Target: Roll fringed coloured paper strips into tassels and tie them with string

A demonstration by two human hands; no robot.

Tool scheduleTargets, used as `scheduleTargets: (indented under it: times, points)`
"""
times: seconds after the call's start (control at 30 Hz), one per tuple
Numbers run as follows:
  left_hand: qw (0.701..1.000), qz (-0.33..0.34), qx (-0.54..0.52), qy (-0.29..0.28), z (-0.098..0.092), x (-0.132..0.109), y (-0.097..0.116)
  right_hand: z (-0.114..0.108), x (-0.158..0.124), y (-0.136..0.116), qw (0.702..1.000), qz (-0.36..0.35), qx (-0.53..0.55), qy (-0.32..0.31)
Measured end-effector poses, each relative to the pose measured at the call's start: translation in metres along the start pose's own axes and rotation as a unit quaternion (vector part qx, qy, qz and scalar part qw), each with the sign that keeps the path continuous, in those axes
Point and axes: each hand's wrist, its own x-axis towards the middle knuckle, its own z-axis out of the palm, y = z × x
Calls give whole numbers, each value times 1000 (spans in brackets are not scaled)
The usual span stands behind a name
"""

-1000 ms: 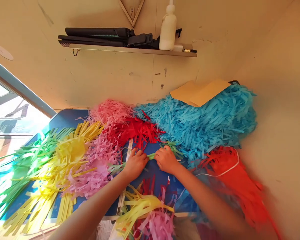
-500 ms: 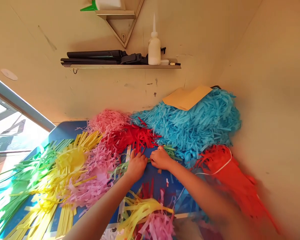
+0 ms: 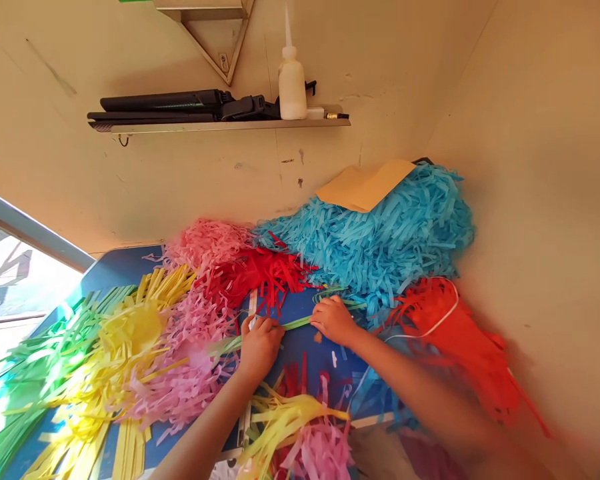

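Note:
A thin bundle of green paper strips (image 3: 296,324) lies stretched across the blue table (image 3: 305,347). My left hand (image 3: 259,343) has its fingers closed on the bundle's left part. My right hand (image 3: 334,320) is closed on its right part, where loose green ends fan out toward the blue pile. A short bare length of the twisted green strip shows between the two hands.
Piles of shredded paper ring the hands: light blue (image 3: 380,233), red (image 3: 255,270), pink (image 3: 205,240), orange-red (image 3: 450,333), lilac (image 3: 190,373), yellow (image 3: 130,333), green (image 3: 40,360). A brown envelope (image 3: 363,187) tops the blue pile. A wall shelf (image 3: 220,124) carries a white bottle (image 3: 292,83) and black tools.
My hands have drawn a little apart along the green strips, so more of the strip shows between them. The view has shifted slightly to the right and down.

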Motion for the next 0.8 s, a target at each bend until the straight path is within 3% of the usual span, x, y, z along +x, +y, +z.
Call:
scheduleTargets:
  times: [0.4,0.67,0.8]
  points:
    - [995,-95,-35,-20,10,6,-8,-12,10,11,990,123,69,-24]
    - [996,-71,-18,-58,5,16,-7,-12,18,6,987,151,33,-49]
    - [999,-12,-4,-52,-2,19,-2,-15,16,-2,992,126,-6,-24]
